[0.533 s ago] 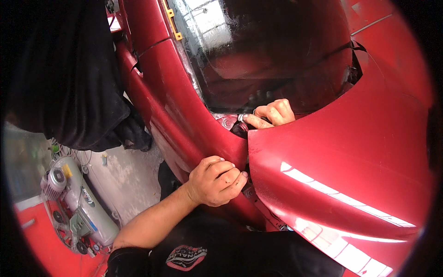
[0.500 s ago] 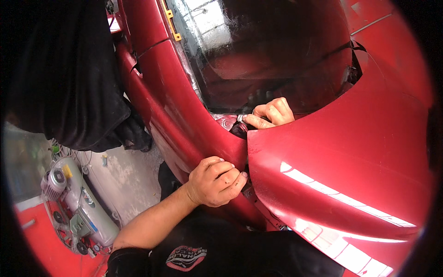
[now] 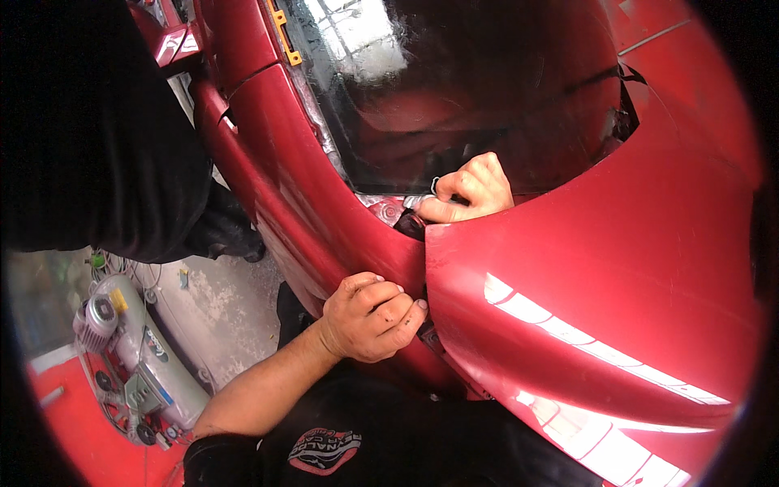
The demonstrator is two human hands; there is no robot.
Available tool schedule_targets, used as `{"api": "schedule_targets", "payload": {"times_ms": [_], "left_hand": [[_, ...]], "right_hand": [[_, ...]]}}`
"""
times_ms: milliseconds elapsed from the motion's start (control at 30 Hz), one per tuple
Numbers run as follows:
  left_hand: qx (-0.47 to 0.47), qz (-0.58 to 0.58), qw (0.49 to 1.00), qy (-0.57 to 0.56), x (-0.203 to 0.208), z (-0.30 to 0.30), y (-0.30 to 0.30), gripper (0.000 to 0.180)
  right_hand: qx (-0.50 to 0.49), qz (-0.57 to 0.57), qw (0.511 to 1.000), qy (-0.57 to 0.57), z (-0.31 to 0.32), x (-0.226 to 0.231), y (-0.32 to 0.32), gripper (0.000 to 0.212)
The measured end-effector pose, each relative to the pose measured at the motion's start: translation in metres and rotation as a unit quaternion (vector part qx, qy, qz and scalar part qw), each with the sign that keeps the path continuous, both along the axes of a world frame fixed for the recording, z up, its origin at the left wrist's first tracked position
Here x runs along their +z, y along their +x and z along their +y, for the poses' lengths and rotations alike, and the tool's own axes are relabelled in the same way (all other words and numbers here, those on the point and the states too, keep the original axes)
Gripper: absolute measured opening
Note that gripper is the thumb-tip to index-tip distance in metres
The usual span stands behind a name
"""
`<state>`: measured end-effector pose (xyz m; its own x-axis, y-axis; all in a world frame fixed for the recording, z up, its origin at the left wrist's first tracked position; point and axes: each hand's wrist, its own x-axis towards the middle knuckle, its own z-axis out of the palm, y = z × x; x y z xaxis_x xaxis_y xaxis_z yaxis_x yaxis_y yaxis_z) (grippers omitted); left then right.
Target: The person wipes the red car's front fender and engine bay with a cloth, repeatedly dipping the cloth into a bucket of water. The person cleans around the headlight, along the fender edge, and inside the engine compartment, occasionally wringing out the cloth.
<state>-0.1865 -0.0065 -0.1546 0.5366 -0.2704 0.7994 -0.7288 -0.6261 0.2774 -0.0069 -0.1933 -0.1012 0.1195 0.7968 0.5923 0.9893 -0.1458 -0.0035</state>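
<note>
My left hand lies curled against the red fender, fingertips at the gap beside the hood. Whatever its fingers close around, if anything, is hidden. Past the hood's corner, my right hand is bent into a pinch at the lower edge of the dark windshield. Its thumb and finger hold a small silver metal piece, its exact kind unclear, above a dark opening. My right forearm is hidden by the red hood.
A yellow bracket sits along the windshield's side. At the left stands a person in dark clothing, close to the car. A grey air compressor with hoses is on the floor at the lower left.
My right hand has turned and curled more over the silver piece, its knuckles slightly higher. My left hand keeps its place on the fender. The whole view has shifted a little.
</note>
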Motion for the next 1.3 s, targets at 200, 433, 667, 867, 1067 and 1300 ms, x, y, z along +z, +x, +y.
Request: {"api": "schedule_targets", "payload": {"times_ms": [200,433,667,867,1067,1300], "left_hand": [[0.005,-0.005,1.000,-0.012,-0.005,-0.002,-0.002,0.020],[0.013,0.003,0.999,-0.031,-0.007,-0.003,-0.002,0.030],[0.020,0.004,0.999,-0.031,-0.008,-0.002,-0.004,0.031],[0.024,-0.004,1.000,-0.018,-0.005,-0.002,-0.002,0.020],[0.026,-0.003,1.000,-0.013,-0.001,-0.003,-0.002,0.022],[0.023,-0.002,1.000,-0.016,-0.001,-0.004,0.000,0.024]], "right_hand": [[-0.016,-0.150,0.987,-0.062,0.002,0.001,0.003,0.039],[-0.028,-0.100,0.990,-0.093,-0.017,0.001,-0.006,0.047],[-0.049,-0.037,0.996,-0.066,-0.019,0.002,-0.014,0.043],[-0.031,-0.049,0.997,-0.052,-0.008,0.008,-0.004,0.039],[0.003,-0.071,0.997,-0.017,0.004,-0.001,0.006,0.036],[-0.082,-0.057,0.991,-0.088,-0.016,0.004,-0.010,0.033]]}}
